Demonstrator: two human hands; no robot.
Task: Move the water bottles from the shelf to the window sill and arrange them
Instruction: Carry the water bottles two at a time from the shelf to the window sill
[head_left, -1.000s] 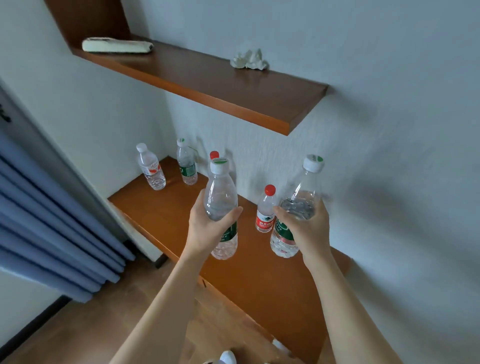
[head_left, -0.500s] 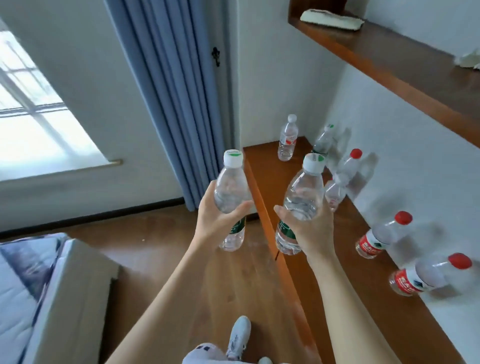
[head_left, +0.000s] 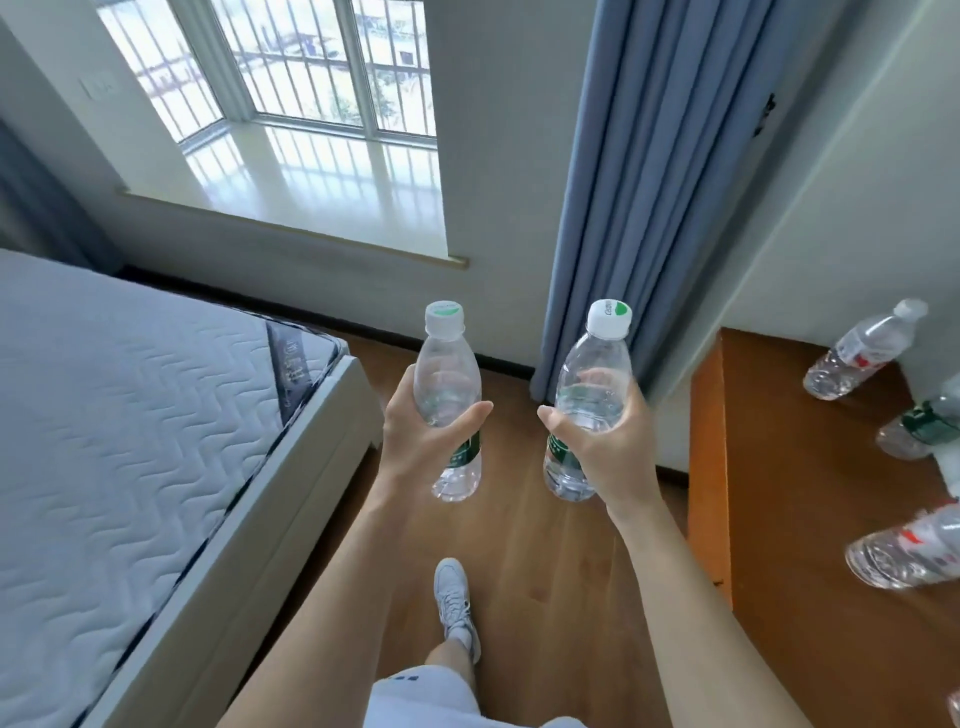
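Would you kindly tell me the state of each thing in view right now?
left hand: grips left bottle
right hand: grips right bottle
left bottle: upright, capped, held over floor
right bottle: upright, capped, held over floor
blue curtain: drawn aside
white-capped bottle: capped, standing on wooden shelf

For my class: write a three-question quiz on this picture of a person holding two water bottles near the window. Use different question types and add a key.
1. True or false: the left hand grips the left bottle, which has a white cap marked green.
2. Multiple choice: the visible part of the window sill holds A) two bottles, B) one bottle, C) no bottles.
3. Fill in: the right hand holds the right bottle ____ (upright / lying flat).
Key: 1 true; 2 C; 3 upright.
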